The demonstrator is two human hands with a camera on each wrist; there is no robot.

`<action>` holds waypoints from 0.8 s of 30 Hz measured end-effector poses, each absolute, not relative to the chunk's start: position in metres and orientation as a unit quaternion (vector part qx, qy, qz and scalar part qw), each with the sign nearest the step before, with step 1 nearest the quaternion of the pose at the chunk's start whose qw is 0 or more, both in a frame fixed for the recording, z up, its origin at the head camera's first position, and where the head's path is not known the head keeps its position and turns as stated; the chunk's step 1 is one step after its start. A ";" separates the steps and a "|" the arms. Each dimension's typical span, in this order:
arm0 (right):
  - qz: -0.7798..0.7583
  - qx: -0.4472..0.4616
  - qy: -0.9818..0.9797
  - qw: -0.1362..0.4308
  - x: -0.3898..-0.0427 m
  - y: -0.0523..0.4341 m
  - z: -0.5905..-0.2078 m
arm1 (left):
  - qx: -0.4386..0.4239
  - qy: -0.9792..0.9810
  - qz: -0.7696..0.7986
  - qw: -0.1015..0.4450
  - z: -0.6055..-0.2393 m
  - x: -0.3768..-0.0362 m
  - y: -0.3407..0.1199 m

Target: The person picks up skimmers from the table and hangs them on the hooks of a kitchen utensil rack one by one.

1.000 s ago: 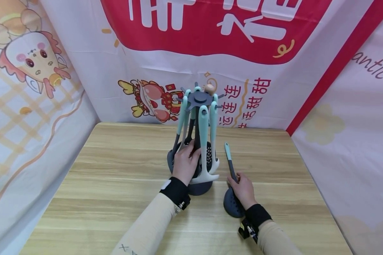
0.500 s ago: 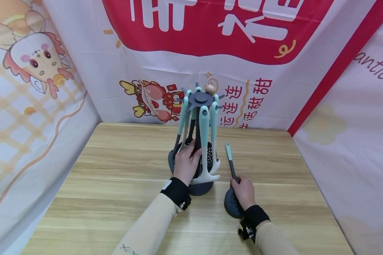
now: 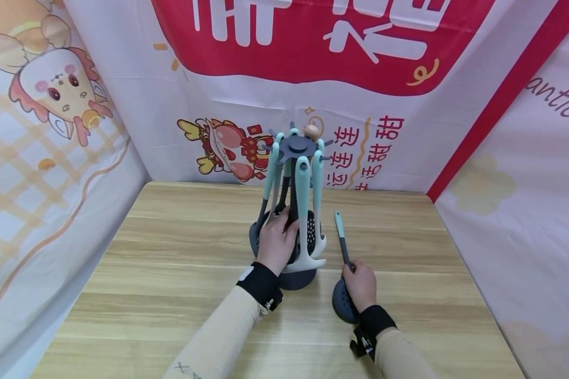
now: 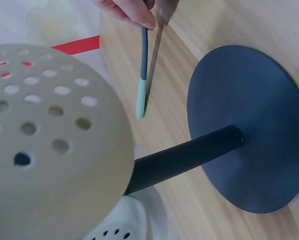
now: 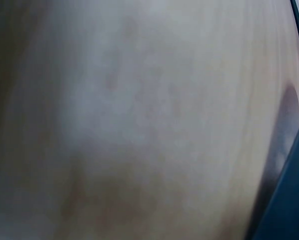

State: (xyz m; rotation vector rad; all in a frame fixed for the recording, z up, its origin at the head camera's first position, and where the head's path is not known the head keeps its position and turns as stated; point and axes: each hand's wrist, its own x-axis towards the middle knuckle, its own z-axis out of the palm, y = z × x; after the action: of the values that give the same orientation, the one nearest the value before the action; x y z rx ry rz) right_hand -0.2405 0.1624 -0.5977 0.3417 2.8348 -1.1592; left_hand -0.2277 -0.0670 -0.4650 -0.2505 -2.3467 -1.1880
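Standing near the middle of a pale wooden table (image 3: 170, 273) is a utensil rack (image 3: 297, 150): dark round base (image 4: 249, 125), dark centre pole (image 4: 184, 157), hooked top disc with mint-handled tools hanging from it. All places below are taken from this rack.

Left hand (image 3: 276, 243) sits at the rack's near-left side, low among the hanging tool heads. Fingers curl round something at the pole; whether they grip the pole or a tool head I cannot tell from the head view. The left wrist view shows a pale perforated spoon head (image 4: 44, 150) close to the lens, beside the pole.

Right hand (image 3: 360, 284) lies on the table to the rack's right, just beside the base. Fingers are closed round the dark shaft of a slotted spoon (image 3: 342, 247), thumb and fingertips pinching it where the shaft meets the bowl. The spoon lies flat on the wood: dark perforated bowl toward the person, mint handle tip pointing away, roughly level with the hanging tool heads. It is apart from the rack, not touching it. The right wrist view is blurred, wood grain only.

Room: printed fabric banners (image 3: 313, 47) wall off the table behind the rack and on both sides, red and white with cartoon figures and Chinese lettering. Both forearms wear beige sleeves with black wrist straps.
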 end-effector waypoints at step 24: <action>-0.383 0.098 0.918 -0.013 -0.238 0.162 -0.602 | -0.175 -0.838 -0.499 0.131 -0.442 -0.234 -0.079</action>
State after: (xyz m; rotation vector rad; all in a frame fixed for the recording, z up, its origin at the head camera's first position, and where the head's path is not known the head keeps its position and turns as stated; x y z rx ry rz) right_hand -0.2383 0.1618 -0.6022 0.3094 2.9086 -1.2142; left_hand -0.2337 -0.0793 -0.4418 -0.5090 -2.4338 -1.4491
